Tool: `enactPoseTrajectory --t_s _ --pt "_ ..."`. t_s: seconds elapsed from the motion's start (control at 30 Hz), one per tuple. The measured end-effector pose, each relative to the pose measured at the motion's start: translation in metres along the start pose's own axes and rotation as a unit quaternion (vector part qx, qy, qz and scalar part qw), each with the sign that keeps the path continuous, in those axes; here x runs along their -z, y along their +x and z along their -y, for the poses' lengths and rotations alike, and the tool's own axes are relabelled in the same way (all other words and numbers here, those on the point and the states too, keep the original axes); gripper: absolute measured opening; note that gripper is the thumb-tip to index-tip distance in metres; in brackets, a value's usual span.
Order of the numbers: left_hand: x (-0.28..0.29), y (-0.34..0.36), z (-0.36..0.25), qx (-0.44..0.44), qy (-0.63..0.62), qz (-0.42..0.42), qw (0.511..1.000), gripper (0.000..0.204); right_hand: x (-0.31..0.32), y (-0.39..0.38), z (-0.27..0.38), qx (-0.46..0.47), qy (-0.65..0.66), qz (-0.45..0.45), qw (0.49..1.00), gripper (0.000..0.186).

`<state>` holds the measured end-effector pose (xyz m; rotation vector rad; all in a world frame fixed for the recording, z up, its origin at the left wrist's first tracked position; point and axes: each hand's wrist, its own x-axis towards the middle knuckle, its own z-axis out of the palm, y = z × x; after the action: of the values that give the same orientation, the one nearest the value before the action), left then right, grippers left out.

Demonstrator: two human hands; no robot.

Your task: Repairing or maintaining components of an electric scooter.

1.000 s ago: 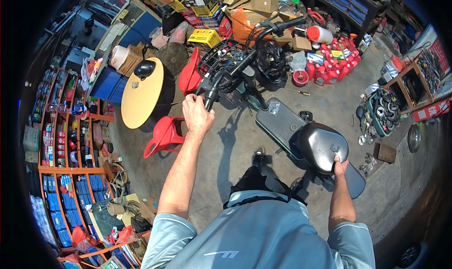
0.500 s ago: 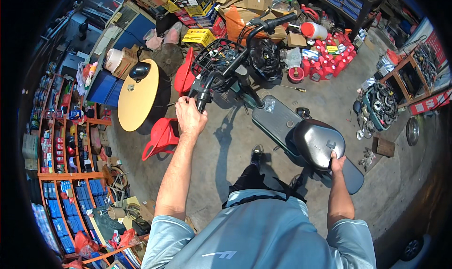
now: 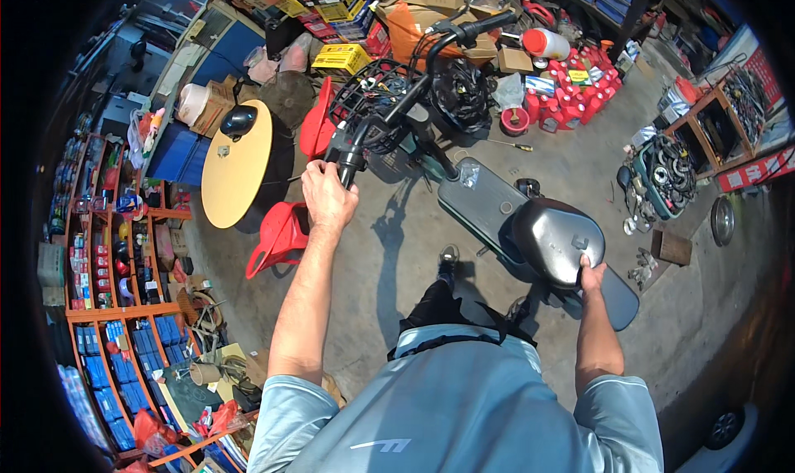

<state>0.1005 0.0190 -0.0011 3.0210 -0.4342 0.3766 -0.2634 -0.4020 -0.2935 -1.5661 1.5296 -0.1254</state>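
An electric scooter stands on the concrete floor in front of me, its handlebar (image 3: 394, 115) toward the back left and its black seat (image 3: 553, 235) at the right. My left hand (image 3: 328, 198) is closed round the left handlebar grip (image 3: 349, 168). At the seat's rear edge is my right hand (image 3: 591, 278), its thumb on top and its other fingers out of sight beneath. Between the handlebar and the seat lies the grey footboard (image 3: 479, 198), with a small clear plastic bag (image 3: 469, 173) on it. A black wire basket (image 3: 358, 109) sits at the front.
Left of the scooter are a round yellow table (image 3: 232, 183) and red chairs (image 3: 280, 235). Orange shelves (image 3: 124, 312) line the far left. Red bottles (image 3: 571, 100), cartons and a black bag (image 3: 462, 96) crowd the back. A screwdriver (image 3: 517, 146) and a parts tray (image 3: 667, 179) lie rightward.
The whole view has shifted slightly, so everything appears a little higher and further left. Both hands keep their holds, and the scooter has not visibly moved over the floor.
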Motion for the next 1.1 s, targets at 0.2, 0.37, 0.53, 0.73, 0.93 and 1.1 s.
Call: enactPoseTrajectory --t_s 0.2,0.37,0.53,0.73,0.93,1.1 --pt "0.003 0.005 -0.004 0.011 0.007 0.02 1.0 0.047 -0.004 0.002 -0.002 -0.007 0.024 -0.003 1.0 0.078" --pt "0.002 0.005 -0.001 0.005 0.004 0.01 1.0 0.047 -0.004 0.002 -0.002 0.016 0.014 -0.002 1.0 0.077" --pt "0.005 0.006 -0.005 0.0 -0.001 0.015 1.0 0.047 0.003 0.003 -0.001 0.013 0.002 -0.007 1.0 0.076" --pt "0.005 0.007 -0.01 -0.002 -0.001 0.014 1.0 0.047 0.007 0.0 0.005 0.003 0.017 0.0 1.0 0.075" --pt "0.001 0.008 -0.005 -0.015 0.021 -0.007 1.0 0.046 0.007 0.002 0.011 0.0 0.0 0.016 1.0 0.077" --pt "-0.002 0.01 -0.005 -0.03 0.04 0.007 0.999 0.046 0.009 0.003 0.007 0.0 0.002 0.038 0.999 0.077"
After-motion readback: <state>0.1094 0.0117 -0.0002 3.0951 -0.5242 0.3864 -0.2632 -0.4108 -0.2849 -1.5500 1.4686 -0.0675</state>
